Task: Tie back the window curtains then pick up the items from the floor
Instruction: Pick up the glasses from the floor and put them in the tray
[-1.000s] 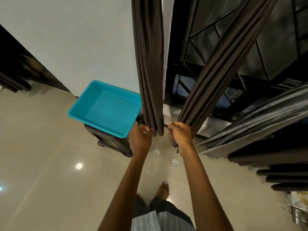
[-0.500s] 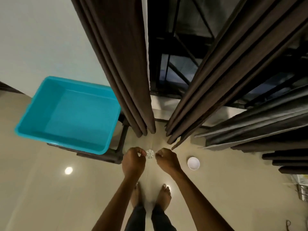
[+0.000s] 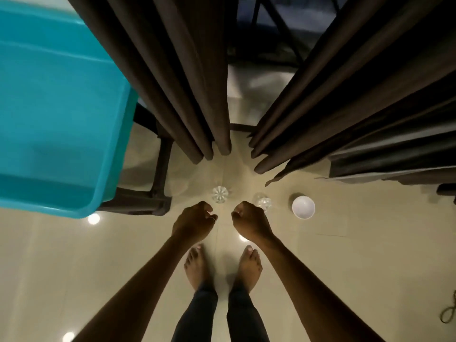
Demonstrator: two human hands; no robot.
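Two dark brown curtains hang apart, the left curtain (image 3: pixel 172 82) and the right curtain (image 3: pixel 333 95), their hems just above the tiled floor. Below them on the floor stand a clear glass (image 3: pixel 220 194), a second clear glass (image 3: pixel 264 203) and a small white bowl (image 3: pixel 303 207). My left hand (image 3: pixel 195 219) hovers just short of the first glass, with its fingers curled and nothing in them. Beside the second glass, my right hand (image 3: pixel 249 219) is curled the same way and partly hides the glass's near side. Neither hand touches a curtain.
A teal plastic tub (image 3: pixel 56 119) sits on a dark stool (image 3: pixel 158 169) at the left, close to the left curtain. My bare feet (image 3: pixel 222 267) stand just behind the hands. A coiled cord (image 3: pixel 447 314) lies at the right edge. The window frame (image 3: pixel 271 33) shows between the curtains.
Both hands have let go of the curtain edges and dropped toward the floor. The view has tilted down and moved closer, so both glasses and the bowl are now in sight.
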